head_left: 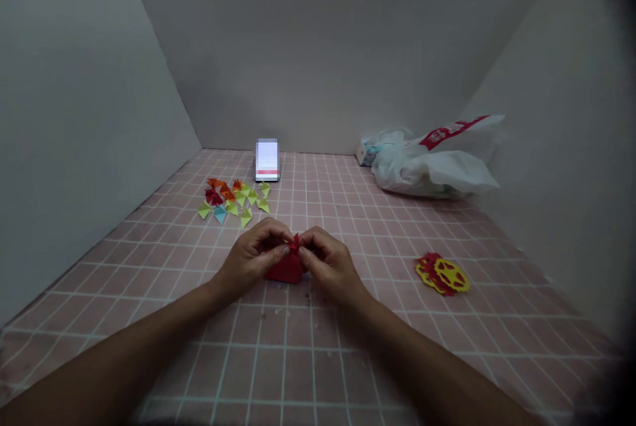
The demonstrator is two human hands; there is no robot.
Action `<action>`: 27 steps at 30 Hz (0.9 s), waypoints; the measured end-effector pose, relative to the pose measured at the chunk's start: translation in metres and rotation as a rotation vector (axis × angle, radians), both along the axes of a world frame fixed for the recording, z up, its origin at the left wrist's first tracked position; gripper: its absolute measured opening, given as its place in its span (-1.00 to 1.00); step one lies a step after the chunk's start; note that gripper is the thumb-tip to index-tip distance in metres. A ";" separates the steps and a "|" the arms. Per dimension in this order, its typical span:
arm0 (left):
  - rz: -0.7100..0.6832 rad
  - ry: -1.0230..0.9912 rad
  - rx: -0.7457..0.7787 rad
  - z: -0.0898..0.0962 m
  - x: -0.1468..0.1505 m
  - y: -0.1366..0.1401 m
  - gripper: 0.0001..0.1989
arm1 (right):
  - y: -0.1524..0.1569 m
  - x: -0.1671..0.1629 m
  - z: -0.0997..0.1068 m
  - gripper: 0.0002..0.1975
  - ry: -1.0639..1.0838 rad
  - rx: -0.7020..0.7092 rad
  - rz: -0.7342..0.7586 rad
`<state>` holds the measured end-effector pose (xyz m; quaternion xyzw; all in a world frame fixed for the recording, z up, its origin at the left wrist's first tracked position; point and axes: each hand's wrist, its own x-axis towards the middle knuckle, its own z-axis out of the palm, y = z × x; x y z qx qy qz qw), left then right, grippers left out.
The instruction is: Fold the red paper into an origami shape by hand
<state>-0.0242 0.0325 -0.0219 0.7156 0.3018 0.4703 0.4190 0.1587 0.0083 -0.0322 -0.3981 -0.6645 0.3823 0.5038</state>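
Between my two hands is a small piece of red folded paper (295,244), pinched at its sides with pointed tips facing up. My left hand (261,250) grips it between thumb and fingers from the left. From the right, my right hand (330,260) closes thumb and forefinger on the same piece. Just below the fingertips lies a flat-faced red item (285,272), possibly a stack of paper; the hands partly hide it. Farther back on the left is a group of small folded paper shapes (242,197) in yellow-green, orange, red and blue.
A lit phone (267,161) stands upright near the back wall. At the back right, a white plastic bag (432,171) leans by a patterned box (366,153). Red and yellow cut-out discs (450,275) lie to the right on the pink gridded tabletop (268,373). Walls enclose three sides.
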 end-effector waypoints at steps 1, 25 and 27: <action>0.000 0.013 0.021 0.000 0.000 0.000 -0.97 | 0.000 0.000 0.000 -0.93 -0.006 0.009 0.002; 0.123 0.178 0.305 0.001 0.002 -0.011 -0.85 | -0.008 -0.003 0.007 -0.84 -0.213 0.250 -0.113; 0.158 0.240 0.458 0.003 0.001 -0.012 -0.82 | -0.008 -0.003 0.007 -0.85 -0.209 0.240 -0.115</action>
